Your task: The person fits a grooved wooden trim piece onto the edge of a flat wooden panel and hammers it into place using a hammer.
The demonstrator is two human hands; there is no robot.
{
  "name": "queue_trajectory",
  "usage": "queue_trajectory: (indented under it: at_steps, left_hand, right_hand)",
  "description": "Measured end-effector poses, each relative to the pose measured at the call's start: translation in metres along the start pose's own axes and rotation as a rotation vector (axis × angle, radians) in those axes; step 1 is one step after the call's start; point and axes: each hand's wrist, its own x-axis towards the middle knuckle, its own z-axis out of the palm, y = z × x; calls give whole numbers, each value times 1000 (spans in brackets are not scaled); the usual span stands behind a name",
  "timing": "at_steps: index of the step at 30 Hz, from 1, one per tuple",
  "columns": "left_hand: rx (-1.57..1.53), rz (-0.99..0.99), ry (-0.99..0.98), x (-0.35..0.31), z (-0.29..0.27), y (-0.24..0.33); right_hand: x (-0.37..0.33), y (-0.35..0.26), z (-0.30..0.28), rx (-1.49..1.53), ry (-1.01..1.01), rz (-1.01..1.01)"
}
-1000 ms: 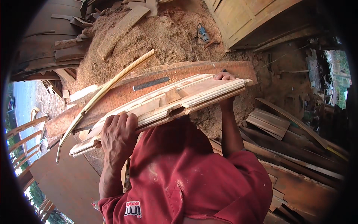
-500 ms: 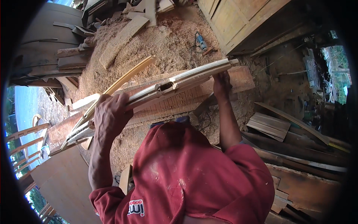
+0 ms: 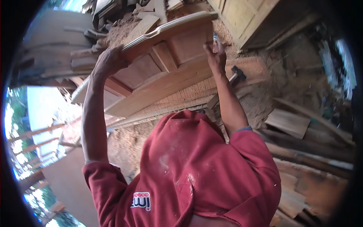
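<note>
A wooden panel [image 3: 189, 44] with a curved, moulded upper edge and short crosspieces on its face stands tilted in front of me, its face toward me. It looks like a headboard. My left hand [image 3: 109, 63] is closed over its moulded edge, left of the middle. At the panel's right end my right hand [image 3: 216, 55] has its fingers curled at the side edge, the thumb toward the face; motion blurs it a little. A hammer [image 3: 238, 73] with a dark head lies right of my right forearm, on the slatted wooden board [image 3: 249, 70] beneath the panel.
A wooden cabinet [image 3: 249, 19] stands at the far right. Scrap boards [image 3: 151, 11] and shavings lie at the back. Stacked planks [image 3: 289, 123] are on the right. A large flat sheet [image 3: 68, 181] is at the lower left, beside a slatted wooden frame [image 3: 34, 138].
The panel has swung up and away from me, so its face now shows instead of its edge. Both hands have risen with it. The hammer has come into sight.
</note>
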Motion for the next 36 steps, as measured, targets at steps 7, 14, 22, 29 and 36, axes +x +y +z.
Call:
queue_trajectory:
  at_steps: [7, 14, 22, 29, 36]
  left_hand:
    - [-71, -1, -132, 23, 9, -21]
    - [26, -98, -219, 49, 6, -14]
    - [73, -99, -168, 55, 11, -12]
    - [140, -121, -167, 50, 13, -6]
    - [182, -117, -156, 50, 11, -15]
  right_hand:
    - [-128, -3, -53, -98, 47, -58]
    - [-274, 27, -91, -26, -207, 133]
    - [-358, 62, -82, -92, -39, 298]
    - [-388, 74, -40, -38, 36, 381]
    - [-417, 71, -30, -75, 83, 336]
